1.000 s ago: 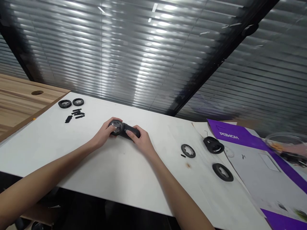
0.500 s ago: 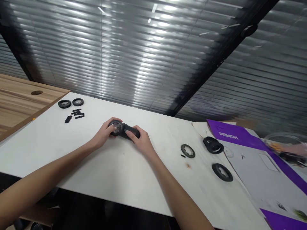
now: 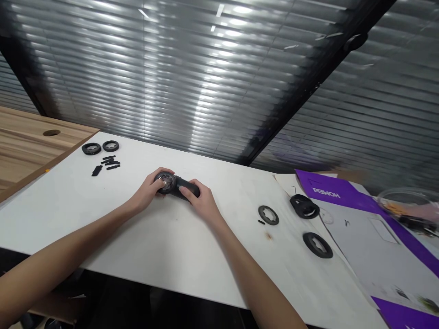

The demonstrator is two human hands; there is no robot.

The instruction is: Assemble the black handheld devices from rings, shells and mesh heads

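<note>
A small black handheld device with a round metal mesh head lies on its side on the white table. My left hand curls round the mesh head end, fingers closed on it. My right hand grips the black handle end, fingers wrapped over it. Both hands rest on the tabletop near its middle.
Two black rings and small black bits lie at the far left. To the right are a black toothed ring, a black cap and another ring. A purple and grey sheet and a clear bowl sit far right. Wooden desk at left.
</note>
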